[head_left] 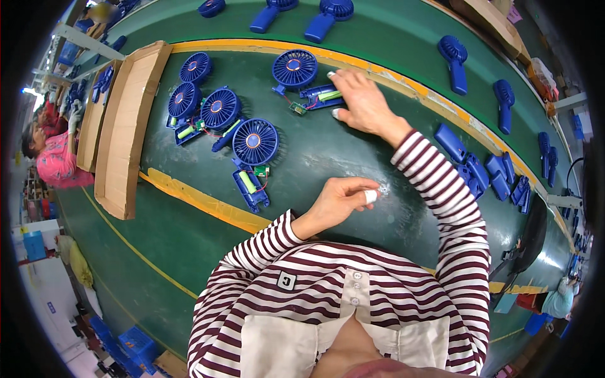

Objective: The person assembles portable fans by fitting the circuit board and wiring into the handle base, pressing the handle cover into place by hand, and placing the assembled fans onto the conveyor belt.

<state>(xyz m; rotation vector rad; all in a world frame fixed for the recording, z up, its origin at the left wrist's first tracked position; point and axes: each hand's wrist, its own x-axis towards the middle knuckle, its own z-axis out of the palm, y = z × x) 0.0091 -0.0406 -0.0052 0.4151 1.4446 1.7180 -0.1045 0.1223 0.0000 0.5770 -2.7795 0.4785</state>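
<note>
My right hand reaches to the far side of the green bench, thumb and fingers around the end of an opened blue handle. A light-green battery lies in that handle; wires and a small green circuit board link it to a round blue fan head. My left hand is near my chest, thumb and fingertips pinched together. A tiny shiny bit shows at those tips, too small to name. White covers wrap some fingertips. Left of my hands lie several more opened fans, the nearest with its fan head face up.
A long cardboard tray stands at the left. Blue handle shells lie in a pile at the right. Beyond a yellow-edged strip, assembled blue fans lie on a green surface. A co-worker in pink is at the far left.
</note>
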